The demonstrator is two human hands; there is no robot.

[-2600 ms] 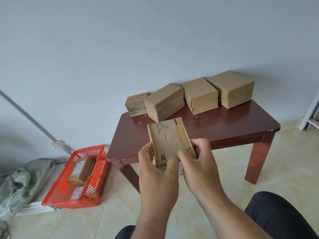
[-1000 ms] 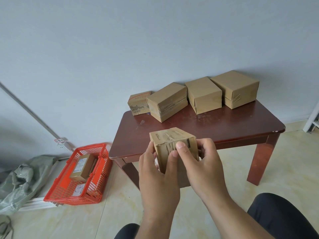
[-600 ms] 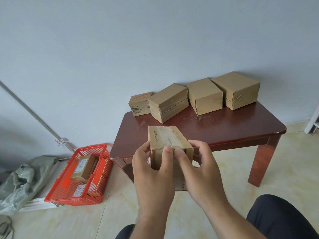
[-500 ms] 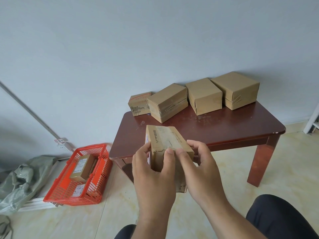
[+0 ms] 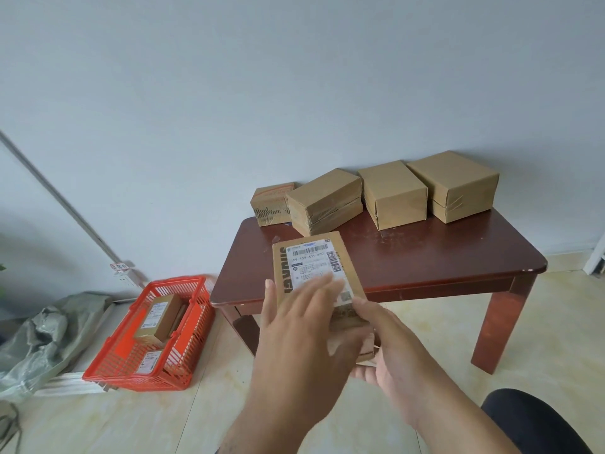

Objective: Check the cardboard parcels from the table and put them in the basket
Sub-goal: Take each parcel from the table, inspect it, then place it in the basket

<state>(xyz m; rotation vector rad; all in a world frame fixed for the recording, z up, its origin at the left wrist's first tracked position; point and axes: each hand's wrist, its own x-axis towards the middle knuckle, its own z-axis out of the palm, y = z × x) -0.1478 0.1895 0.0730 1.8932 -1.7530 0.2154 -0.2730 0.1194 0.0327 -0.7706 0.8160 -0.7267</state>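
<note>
Parcel [image 5: 316, 276] now turned label side up, unlike half a second ago; held near the table's [image 5: 425, 257] near edge. Right hand [image 5: 389, 352] grips its lower end; left hand [image 5: 304, 326] blurred, fingers spread flat over the label. Check looks nearly done; basket [image 5: 183, 352], on the floor at left, next
</note>
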